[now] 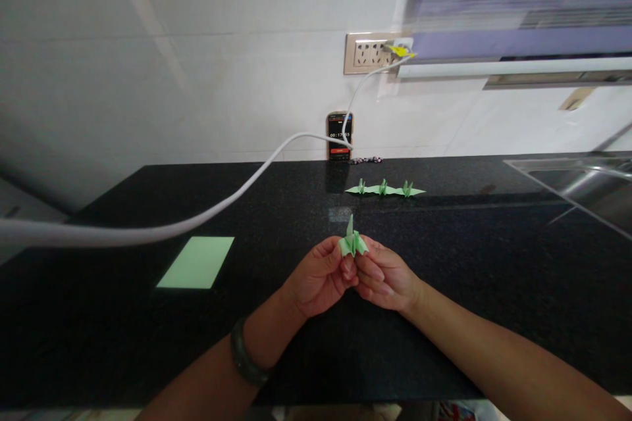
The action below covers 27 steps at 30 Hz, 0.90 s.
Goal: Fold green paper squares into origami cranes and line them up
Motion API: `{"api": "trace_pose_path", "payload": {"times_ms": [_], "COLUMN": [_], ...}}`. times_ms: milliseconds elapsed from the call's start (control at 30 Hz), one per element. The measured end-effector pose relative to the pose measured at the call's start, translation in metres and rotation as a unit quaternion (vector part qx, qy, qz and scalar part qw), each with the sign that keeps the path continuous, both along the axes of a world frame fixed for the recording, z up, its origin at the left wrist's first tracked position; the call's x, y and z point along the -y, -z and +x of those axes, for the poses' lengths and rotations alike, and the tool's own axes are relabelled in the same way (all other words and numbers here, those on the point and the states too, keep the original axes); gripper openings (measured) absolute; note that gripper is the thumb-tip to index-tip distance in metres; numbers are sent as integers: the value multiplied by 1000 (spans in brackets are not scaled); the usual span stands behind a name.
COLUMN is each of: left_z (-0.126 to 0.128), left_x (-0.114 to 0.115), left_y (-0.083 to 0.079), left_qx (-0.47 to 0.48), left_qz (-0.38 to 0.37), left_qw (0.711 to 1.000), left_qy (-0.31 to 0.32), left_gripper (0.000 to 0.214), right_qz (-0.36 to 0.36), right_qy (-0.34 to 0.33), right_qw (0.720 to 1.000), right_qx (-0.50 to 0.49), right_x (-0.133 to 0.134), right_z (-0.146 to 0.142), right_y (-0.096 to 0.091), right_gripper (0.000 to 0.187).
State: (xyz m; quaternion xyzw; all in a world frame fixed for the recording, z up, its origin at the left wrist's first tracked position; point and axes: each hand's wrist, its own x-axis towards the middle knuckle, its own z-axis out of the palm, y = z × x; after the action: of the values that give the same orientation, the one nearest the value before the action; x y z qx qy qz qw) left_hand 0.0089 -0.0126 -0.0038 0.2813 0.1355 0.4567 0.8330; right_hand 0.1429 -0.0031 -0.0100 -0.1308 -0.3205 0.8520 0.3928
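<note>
A small folded green paper figure (352, 241) is pinched between both hands above the black countertop (469, 263). My left hand (318, 276) grips its left side with curled fingers. My right hand (385, 276) grips its right side, thumb and fingers pressed together. A dark band circles my left wrist. Farther back on the counter, three finished green paper cranes (384, 189) stand in a row. A stack of flat green paper sheets (196, 262) lies to the left of my hands.
A phone (340, 136) showing a timer leans against the white wall, with a white cable (237, 194) running from a wall socket (371, 52) across the left. A small dark object lies beside the phone. A steel sink (577, 187) is at the right.
</note>
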Motion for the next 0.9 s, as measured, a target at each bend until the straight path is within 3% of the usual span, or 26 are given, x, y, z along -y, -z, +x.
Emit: {"api": "trace_pose_path", "payload": {"times_ms": [900], "left_z": [0], "left_x": [1], "left_y": [4], "left_qx": [-19], "left_qz": [35], "left_qw": [999], "left_qy": [-4], "left_gripper": [14], "right_qz": [7], "right_qy": [6], "right_qw": [999], "right_qx": [-41], "right_x": [0], "right_z": [-1], "right_y": [0], "right_gripper": [24]}}
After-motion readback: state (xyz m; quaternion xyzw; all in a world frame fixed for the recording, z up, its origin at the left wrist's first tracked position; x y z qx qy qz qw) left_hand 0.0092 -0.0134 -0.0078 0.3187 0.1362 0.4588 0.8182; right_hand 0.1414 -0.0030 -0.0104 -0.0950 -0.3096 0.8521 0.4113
